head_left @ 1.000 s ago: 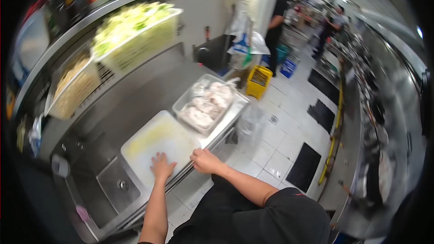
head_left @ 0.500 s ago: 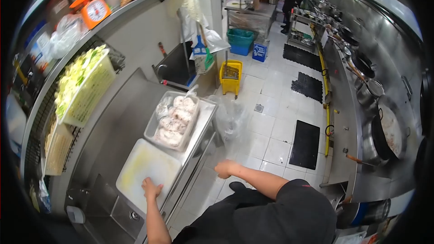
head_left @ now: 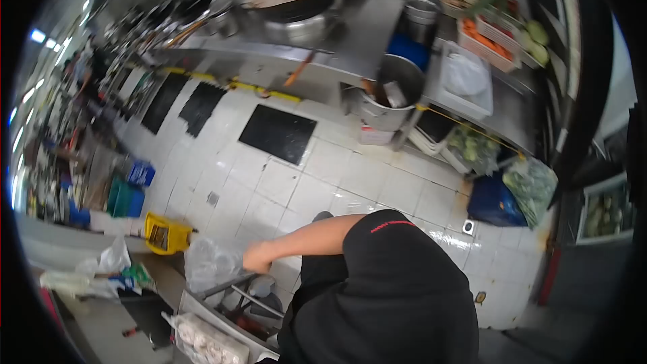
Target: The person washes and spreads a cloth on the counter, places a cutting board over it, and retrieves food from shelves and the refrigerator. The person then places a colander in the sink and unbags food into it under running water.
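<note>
Plastic bag [head_left: 210, 266], translucent (rather crumpled).

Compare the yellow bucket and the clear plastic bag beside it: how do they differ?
The yellow bucket is opaque; the clear plastic bag is see-through. The bucket looks rigid, while the bag is crumpled. In view, the bag is closer to the right hand than the bucket. Both appear in the picture's left half.

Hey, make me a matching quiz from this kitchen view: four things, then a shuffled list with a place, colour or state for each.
Things
1. Clear plastic bag
2. Mop bucket
3. Black mats
4. Large wok

Descriptions
A. Lying flat on the tiles
B. Holding pale contents
C. Beside the right hand
D. Yellow

Pairs: 1-C, 2-D, 3-A, 4-B
</note>
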Tool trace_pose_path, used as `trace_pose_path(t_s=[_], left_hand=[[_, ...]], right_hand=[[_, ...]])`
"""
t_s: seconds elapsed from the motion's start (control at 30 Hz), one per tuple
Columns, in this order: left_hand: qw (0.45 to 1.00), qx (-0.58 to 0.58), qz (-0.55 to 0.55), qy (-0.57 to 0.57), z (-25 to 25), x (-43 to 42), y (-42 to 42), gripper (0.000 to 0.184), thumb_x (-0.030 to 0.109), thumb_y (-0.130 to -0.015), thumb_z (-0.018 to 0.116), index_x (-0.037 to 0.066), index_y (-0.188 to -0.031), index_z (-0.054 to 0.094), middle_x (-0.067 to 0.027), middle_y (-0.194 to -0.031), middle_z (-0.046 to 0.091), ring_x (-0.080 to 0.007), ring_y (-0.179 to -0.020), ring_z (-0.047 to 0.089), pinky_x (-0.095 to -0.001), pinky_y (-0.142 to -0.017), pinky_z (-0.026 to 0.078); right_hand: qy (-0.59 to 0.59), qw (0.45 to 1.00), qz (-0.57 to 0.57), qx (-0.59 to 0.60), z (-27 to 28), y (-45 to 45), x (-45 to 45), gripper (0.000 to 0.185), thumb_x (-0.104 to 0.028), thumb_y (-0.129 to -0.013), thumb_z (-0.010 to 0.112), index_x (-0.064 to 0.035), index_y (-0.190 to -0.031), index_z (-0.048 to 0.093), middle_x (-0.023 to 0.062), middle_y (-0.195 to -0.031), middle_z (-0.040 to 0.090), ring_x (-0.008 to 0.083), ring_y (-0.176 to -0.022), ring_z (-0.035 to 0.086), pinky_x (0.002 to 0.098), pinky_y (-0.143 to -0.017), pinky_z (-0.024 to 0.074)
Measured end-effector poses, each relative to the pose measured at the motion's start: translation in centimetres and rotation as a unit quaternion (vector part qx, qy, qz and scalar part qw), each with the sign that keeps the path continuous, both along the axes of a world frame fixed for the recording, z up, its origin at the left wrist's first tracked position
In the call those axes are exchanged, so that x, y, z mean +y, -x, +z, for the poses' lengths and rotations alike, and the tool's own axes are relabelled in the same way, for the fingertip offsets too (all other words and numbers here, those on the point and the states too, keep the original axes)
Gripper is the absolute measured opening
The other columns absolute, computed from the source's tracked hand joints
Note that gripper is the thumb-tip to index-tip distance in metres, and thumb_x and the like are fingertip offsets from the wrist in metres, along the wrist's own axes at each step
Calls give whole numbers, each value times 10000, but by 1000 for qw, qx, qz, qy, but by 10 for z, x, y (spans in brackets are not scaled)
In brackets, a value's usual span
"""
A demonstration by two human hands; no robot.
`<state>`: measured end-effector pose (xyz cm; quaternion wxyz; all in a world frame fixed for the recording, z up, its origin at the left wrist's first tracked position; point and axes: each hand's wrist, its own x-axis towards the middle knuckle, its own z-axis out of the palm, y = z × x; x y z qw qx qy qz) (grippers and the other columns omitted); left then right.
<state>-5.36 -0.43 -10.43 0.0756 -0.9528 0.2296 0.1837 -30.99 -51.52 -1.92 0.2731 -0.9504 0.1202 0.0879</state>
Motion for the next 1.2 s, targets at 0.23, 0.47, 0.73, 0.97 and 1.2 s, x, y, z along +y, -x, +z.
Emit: trace_pose_path(t_s=[0.23, 0.47, 0.73, 0.97, 1.2], left_hand=[[996, 45, -80, -13, 8, -55, -50, 819, 388, -842, 666, -72, -1434, 336, -279, -1383, 478, -349, -1299, 467, -412, -1055, 388], [934, 274, -75, 215, 125, -154, 111, 588, 355, -897, 687, -17, -1313, 503, -220, -1227, 606, -286, -1085, 633, -363, -894, 506], [878, 433, -202, 2, 112, -136, 186, 634, 444, -885, 677, 4, -1316, 526, -195, -1250, 608, -306, -1118, 609, -369, -954, 469], [903, 226, -193, 311, 69, -199, 224, 462, 316, -926, 646, 13, -1263, 555, -150, -1179, 648, -228, -1009, 632, -343, -828, 510], [948, 242, 37, 204, 22, 37, 377, 492, 422, -897, 618, 12, -1169, 610, -212, -1128, 656, -367, -1040, 630, -435, -896, 491]], right_hand=[[11, 915, -399, 67, -91, 281, -7, 235, -193, -752, 637, -9, -886, 697, 202, -914, 687, 359, -879, 664, 482, -756, 520], [-100, 837, -531, 87, -94, 493, 88, 341, -301, -848, 617, 27, -938, 639, 246, -920, 663, 381, -898, 649, 457, -772, 499], [-319, 577, -708, 253, -124, 688, 275, 198, -190, -875, 555, 0, -915, 597, 110, -655, 607, 214, -467, 579, 354, -393, 453], [-393, 573, -639, 329, -122, 776, 315, 265, -263, -887, 600, -5, -838, 636, 133, -713, 656, 249, -490, 617, 385, -443, 521], [-63, 893, -219, 387, -212, 681, 102, 224, -153, -804, 547, 41, -732, 632, 183, -677, 638, 296, -619, 658, 434, -550, 520]])
